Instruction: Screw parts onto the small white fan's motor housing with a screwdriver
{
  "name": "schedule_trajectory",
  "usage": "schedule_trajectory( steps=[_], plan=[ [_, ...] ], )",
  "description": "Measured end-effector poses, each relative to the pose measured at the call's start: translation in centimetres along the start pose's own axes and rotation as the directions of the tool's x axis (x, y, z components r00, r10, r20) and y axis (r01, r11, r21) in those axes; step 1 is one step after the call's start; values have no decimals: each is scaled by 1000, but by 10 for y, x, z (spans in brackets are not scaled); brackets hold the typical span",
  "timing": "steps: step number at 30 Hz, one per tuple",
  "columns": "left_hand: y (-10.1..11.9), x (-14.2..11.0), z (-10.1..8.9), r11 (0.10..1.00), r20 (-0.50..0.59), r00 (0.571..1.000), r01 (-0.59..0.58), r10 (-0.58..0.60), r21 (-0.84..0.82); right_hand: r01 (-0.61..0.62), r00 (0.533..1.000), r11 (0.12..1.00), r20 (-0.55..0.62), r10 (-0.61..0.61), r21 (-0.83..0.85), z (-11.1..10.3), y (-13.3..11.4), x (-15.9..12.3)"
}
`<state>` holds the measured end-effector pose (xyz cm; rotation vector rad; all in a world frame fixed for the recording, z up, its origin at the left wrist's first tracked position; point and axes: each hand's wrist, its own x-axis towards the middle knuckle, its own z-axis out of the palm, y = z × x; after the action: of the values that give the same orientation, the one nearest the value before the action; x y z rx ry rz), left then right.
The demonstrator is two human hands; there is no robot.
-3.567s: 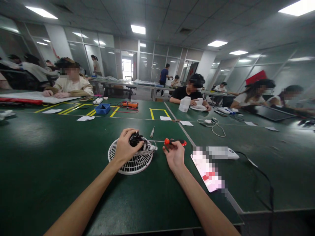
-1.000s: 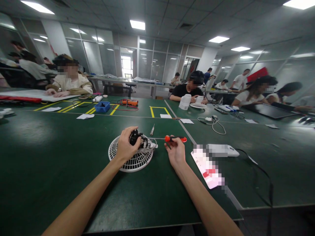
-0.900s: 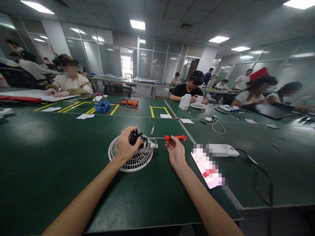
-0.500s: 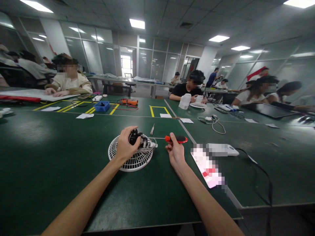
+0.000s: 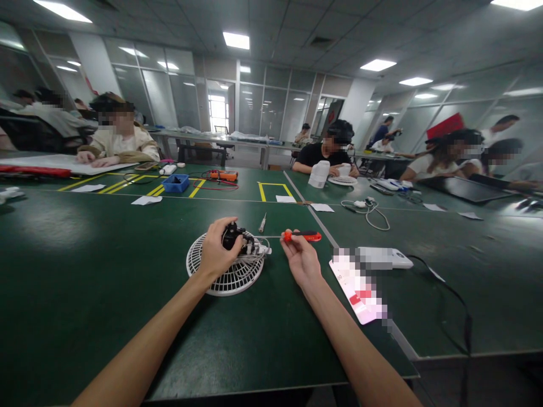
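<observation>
A white round fan grille (image 5: pixel 231 282) lies on the green table with a black fan motor (image 5: pixel 231 236) and loose wires on top. My left hand (image 5: pixel 217 251) is wrapped around the motor from the left. My right hand (image 5: pixel 302 257) holds a screwdriver (image 5: pixel 311 236) with a red and black handle, its fingers near the red collar. The screwdriver's thin shaft points left and reaches the motor assembly; the tip is hidden among the parts. Beyond the grille, a small clear-handled screwdriver (image 5: pixel 262 224) lies on the table.
To the right lie a lit phone (image 5: pixel 356 291) and a white device (image 5: pixel 386 258) with a dark cable. Farther back are a blue bin (image 5: pixel 176 183), an orange multimeter (image 5: pixel 224 176), paper slips and a coiled white cable (image 5: pixel 375 215). Several people sit around the tables.
My right fingers have shifted along the screwdriver handle, and the handle has turned. My left hand and the motor have stayed nearly still. People in the background have moved.
</observation>
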<state>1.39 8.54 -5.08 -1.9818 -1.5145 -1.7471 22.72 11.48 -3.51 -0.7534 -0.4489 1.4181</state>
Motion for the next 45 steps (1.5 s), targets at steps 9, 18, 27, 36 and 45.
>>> schedule_trajectory(
  steps=[9, 18, 27, 36, 45],
  plan=[
    [-1, -1, 0, 1000, -2, 1000, -1, 1, 3, -27, 1000, 999, -16, 27, -42, -2, 8, 0],
    [1, 0, -1, 1000, -5, 1000, 14, -14, 1, -25, 999, 1000, 30, 25, 7, -1, 7, -1],
    [0, -1, 0, 1000, 2, 1000, 5, -5, 8, -102, 994, 994, -34, 101, -26, 3, 6, -5],
    [3, -2, -1, 998, 12, 1000, -21, 20, 60, -93, 995, 991, -49, 89, -97, -2, 14, -3],
    [1, -2, 0, 998, -8, 999, -45, 45, 45, -118, 993, 993, -5, 118, 16, -2, 11, 0]
  ],
)
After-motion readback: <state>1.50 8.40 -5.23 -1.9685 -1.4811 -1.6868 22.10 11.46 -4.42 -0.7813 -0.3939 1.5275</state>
